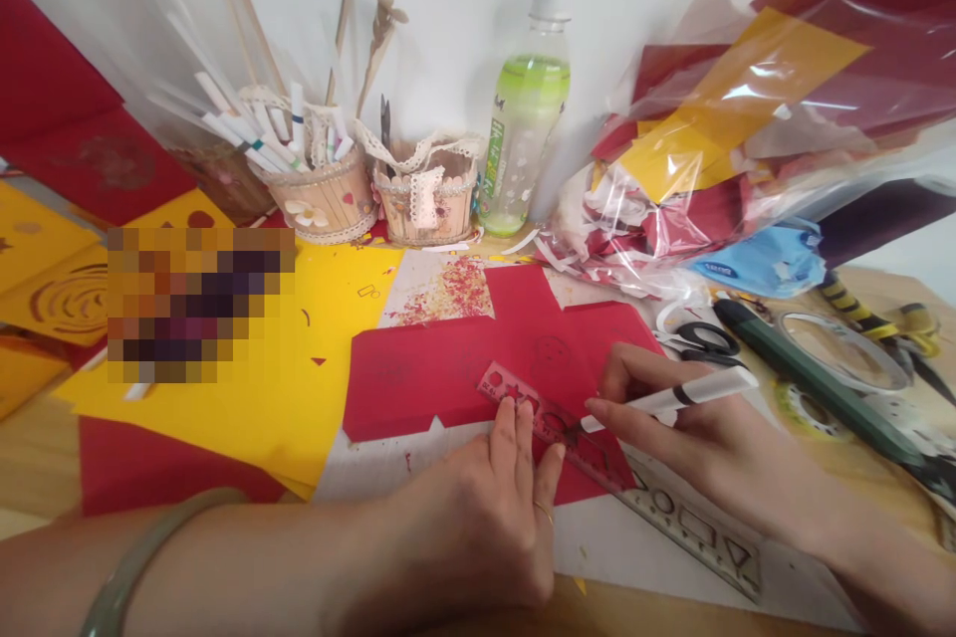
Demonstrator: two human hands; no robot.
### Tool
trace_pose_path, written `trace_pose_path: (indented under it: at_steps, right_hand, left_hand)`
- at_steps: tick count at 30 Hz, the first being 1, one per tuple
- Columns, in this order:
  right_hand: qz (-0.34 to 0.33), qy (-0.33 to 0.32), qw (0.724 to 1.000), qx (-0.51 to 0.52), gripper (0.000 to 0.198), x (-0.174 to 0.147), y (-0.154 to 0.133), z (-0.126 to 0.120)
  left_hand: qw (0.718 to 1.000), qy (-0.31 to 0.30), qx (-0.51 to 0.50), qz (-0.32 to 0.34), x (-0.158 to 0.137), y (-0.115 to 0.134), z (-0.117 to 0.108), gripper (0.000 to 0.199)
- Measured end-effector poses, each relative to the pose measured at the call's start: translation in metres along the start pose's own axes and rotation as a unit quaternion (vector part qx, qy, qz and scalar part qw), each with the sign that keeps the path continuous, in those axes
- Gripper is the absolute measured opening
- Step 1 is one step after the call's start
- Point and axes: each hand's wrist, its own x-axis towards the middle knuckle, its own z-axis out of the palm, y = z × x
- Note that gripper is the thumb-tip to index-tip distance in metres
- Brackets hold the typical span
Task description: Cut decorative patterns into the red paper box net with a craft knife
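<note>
A red paper cutout (418, 368) with folded flaps lies on a whitish board (358, 473). Across its lower right part runs a clear plastic ruler (691, 530) with cut-out shapes, slanting down to the right. My left hand (485, 508) presses the ruler onto the paper with its fingertips. Pinched in my right hand (694, 458) is a slim white pen (664, 400) with a black band, its dark tip at the ruler's edge. Faint drawn marks show on the red paper.
Yellow paper sheets (336, 289) lie at left, partly under a blurred patch. Behind stand two wooden pots (321, 199) and a green-labelled bottle (527, 119). At right are a plastic bag of paper scraps (672, 169), black scissors (702, 343), a green cutter (814, 383) and tape rolls (843, 350).
</note>
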Motion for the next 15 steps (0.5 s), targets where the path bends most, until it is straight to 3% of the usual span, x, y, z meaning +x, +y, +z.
trace_pose_path:
  at_steps: [8, 15]
  right_hand:
    - [-0.084, 0.031, 0.988, -0.128, 0.025, -0.006, -0.007, 0.008]
    - [-0.135, 0.056, 0.976, -0.163, 0.025, -0.004, -0.013, 0.014]
  left_hand:
    - [1.0, -0.001, 0.006, 0.003, -0.001, 0.0, -0.001, 0.037]
    - [1.0, -0.004, 0.005, 0.006, -0.001, 0.0, -0.001, 0.038]
